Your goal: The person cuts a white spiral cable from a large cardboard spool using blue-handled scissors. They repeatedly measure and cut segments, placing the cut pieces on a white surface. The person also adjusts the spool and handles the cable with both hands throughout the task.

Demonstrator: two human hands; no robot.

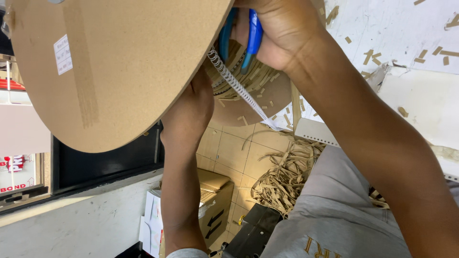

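A large round brown cardboard disc [119, 71] with a small white label fills the upper left. Behind it sits a second, smaller brown disc [248, 102] strewn with short cardboard scraps. A white metal spiral binding coil [236, 86] runs slantwise between the two discs. My right hand [282, 33] is at the top centre, closed around the blue handles of a plier-like tool [254, 36] right above the coil. My left forearm [184, 157] rises from below and passes behind the big disc. The left hand itself is hidden there.
A heap of shredded cardboard strips [287, 177] lies on the tiled floor below. A cardboard box [217, 196] and a black machine [253, 229] stand near my legs. A white work surface [420, 100] with cardboard scraps is at right, a pale wall ledge [81, 220] at lower left.
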